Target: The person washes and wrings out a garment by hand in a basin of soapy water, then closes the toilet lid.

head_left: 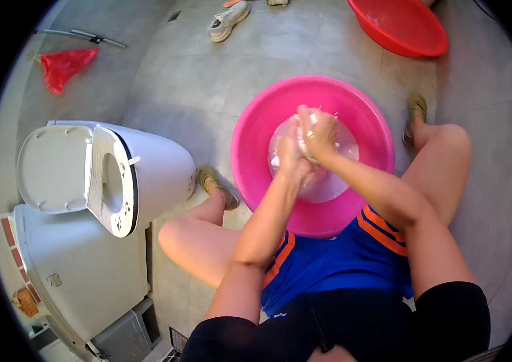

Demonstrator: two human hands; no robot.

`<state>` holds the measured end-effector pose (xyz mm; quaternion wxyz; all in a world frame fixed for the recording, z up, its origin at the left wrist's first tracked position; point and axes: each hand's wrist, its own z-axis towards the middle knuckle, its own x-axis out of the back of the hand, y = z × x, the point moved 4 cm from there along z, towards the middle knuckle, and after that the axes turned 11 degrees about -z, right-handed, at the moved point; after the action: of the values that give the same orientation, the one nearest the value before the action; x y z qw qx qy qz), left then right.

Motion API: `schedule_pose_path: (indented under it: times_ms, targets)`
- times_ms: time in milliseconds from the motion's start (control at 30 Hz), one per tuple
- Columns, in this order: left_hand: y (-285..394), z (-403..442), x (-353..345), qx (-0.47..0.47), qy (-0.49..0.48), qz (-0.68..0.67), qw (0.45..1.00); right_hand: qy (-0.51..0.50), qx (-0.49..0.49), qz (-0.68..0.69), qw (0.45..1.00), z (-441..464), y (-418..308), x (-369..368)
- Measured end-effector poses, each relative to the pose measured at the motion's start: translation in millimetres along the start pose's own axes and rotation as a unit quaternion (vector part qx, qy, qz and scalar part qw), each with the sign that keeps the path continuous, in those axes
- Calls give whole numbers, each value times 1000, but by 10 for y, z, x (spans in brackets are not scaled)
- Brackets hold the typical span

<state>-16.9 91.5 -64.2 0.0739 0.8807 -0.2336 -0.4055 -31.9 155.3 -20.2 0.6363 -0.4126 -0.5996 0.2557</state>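
Note:
In the head view, a large pink basin [253, 127] stands on the floor between my knees, with cloudy, sudsy water [328, 190] in its bottom. My left hand [291, 155] and my right hand [319, 134] are pressed together above the water, inside the rim. Both are closed around a wet white cloth [302, 140], of which only small parts show between the fingers. Its exact kind is hidden. White foam clings to the fingers, and the hands are slightly blurred.
A white toilet [159, 166] with raised lid stands left, beside a white boxy unit [87, 271]. A red plastic bag [66, 67] hangs upper left. Ahead lie a light sneaker [229, 22] and a tilted red basin [400, 27]. My shoes flank the pink basin.

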Motion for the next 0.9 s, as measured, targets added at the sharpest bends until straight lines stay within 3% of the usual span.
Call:
schedule_pose_path:
  times_ms: [33,67,133,167,233,267,367,400,467,567,600,667,700,800,900]
  targets:
    - [126,187,125,-30,-41,17,999,72,109,-2,991,-86,60,-61]
    - [283,51,78,-49,-56,64,995,57,129,-10,990,-128,-3,-24]
    - [389,78,210,-147,82,179,969,22,169,-20,985,-254,-204,38]
    - [277,93,229,-110,75,100,986,63,198,-8,978,-135,-24,-85]
    - [-9,-94,-61,-30,60,-58,996,-3,62,-52,997,198,252,-59]
    - [-14,-128,-127,-17,26,-18,999,-34,-8,-74,997,342,395,-40]
    - [141,-120,-146,8,-79,92,993,-2,24,-25,999,615,579,-28]
    - [255,-370,-370,17,-82,89,992,-37,24,25,999,639,553,-6]
    - [443,-292,-262,-115,-40,315,941,-105,31,123,986,705,411,103]
    - [539,-402,-341,-228,-249,580,741,-220,-28,263,939,699,378,153]
    - [585,-323,-231,-170,-220,603,748,-253,-54,297,919,677,338,200]
    - [695,-177,24,-50,-159,642,748,-287,33,245,925,657,265,328]
    - [775,-205,27,-80,-156,603,778,-303,77,220,924,646,255,375]
    - [971,-327,20,-104,-188,339,916,-374,210,63,901,620,441,327]
    - [954,-384,23,-65,-244,98,963,-437,132,-165,874,542,768,241]
